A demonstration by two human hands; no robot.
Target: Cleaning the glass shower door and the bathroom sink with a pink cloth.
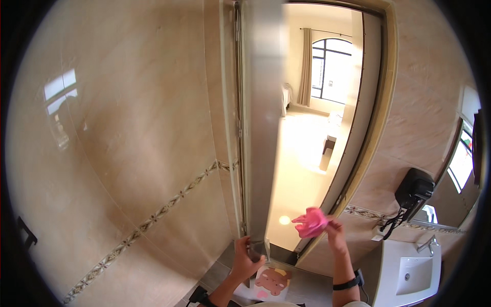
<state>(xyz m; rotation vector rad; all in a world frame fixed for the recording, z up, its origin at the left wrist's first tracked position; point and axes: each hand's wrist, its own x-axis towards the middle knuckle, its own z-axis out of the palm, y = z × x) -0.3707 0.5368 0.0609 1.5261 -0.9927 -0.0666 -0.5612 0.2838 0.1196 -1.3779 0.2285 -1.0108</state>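
My right hand (335,235) is raised in the doorway, fingers closed on a crumpled pink cloth (310,223). The cloth hangs out to the left of the fingers. Lower down, at the bottom of the door's edge, my left hand (247,260) curls round a greyish, partly see-through object (259,250) whose kind I cannot make out. The metallic door (262,128) stands open and edge-on, just above that hand. Whether the hand also touches the door, I cannot tell.
Tiled wall (128,112) fills the left side. Below my hands lies a mat with a bear picture (272,281). At right are a white sink (409,276), a mirror (452,189) and a black wall-mounted hair dryer (413,188) with a cord. Beyond the doorway is a bright room with a window (330,69).
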